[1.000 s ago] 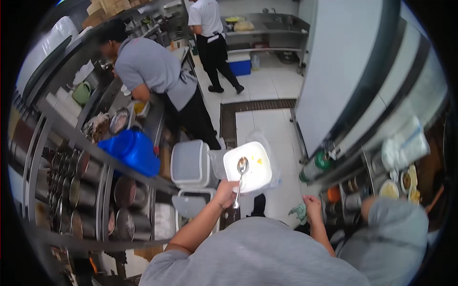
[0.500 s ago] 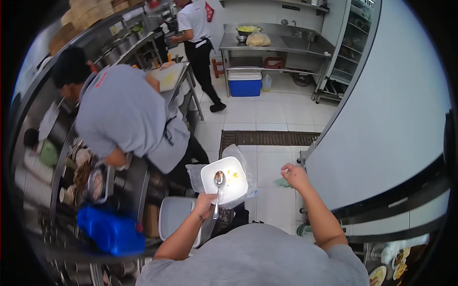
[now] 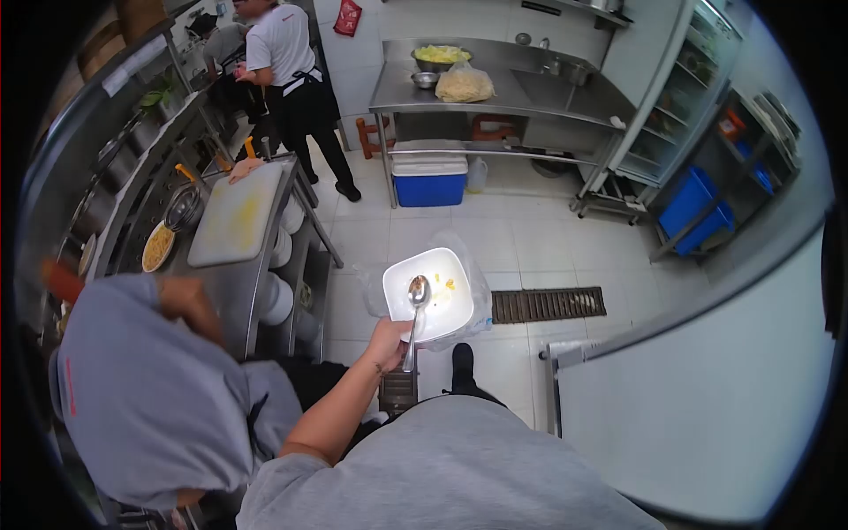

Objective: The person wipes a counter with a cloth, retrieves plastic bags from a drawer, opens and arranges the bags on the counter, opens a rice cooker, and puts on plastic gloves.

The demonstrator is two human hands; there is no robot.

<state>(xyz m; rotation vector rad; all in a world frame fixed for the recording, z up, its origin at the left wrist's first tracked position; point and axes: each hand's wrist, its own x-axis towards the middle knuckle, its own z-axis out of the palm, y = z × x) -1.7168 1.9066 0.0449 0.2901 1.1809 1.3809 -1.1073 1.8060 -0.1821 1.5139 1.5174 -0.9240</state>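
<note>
While right hand is out of view, left hand [image 3: 387,343]: closed on near-left corner of bowl [image 3: 435,309]; grip on spoon [image 3: 418,292] unclear.
Bowl: above floor [image 3: 548,243], past right edge of counter [image 3: 216,290]; ahead-right of left hand; squarish, no clear long axis.
Spoon: head forward inside bowl, long axis fore-aft, handle back over near edge.

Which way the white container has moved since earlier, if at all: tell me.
Yes, forward: the white container now appears level with the floor grate, which was ahead of it before.
</note>
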